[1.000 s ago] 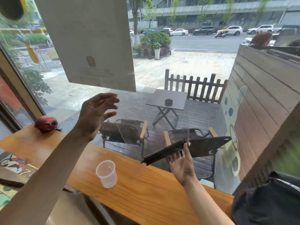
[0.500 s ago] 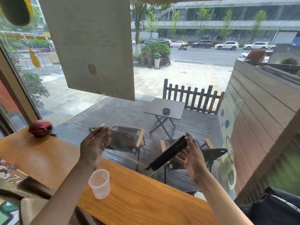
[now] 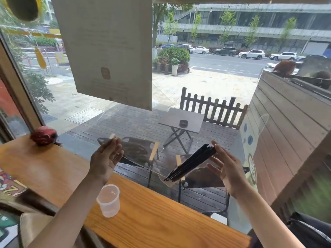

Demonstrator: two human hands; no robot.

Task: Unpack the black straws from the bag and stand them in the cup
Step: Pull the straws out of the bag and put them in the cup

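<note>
Bundle of black plastic straws (image 3: 189,162), above the wooden table's (image 3: 152,221) far edge, slants near-left to far-right against your right hand's (image 3: 229,172) straight, spread fingers. Clear plastic cup (image 3: 108,200) stands near-left, below your left hand (image 3: 103,161), whose fingers lie straight on the clear bag (image 3: 141,158).

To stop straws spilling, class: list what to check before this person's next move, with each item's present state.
1. Cup upright on the counter: ok.
2. Black straws out of the clear bag: not ok, lower ends seem inside.
3. Right hand gripping the straws: not ok, straight fingers only touch their upper ends.
4. Left hand holding the bag: cannot tell.
5. Straws above the cup: not ok, tilted, off to its right.
</note>
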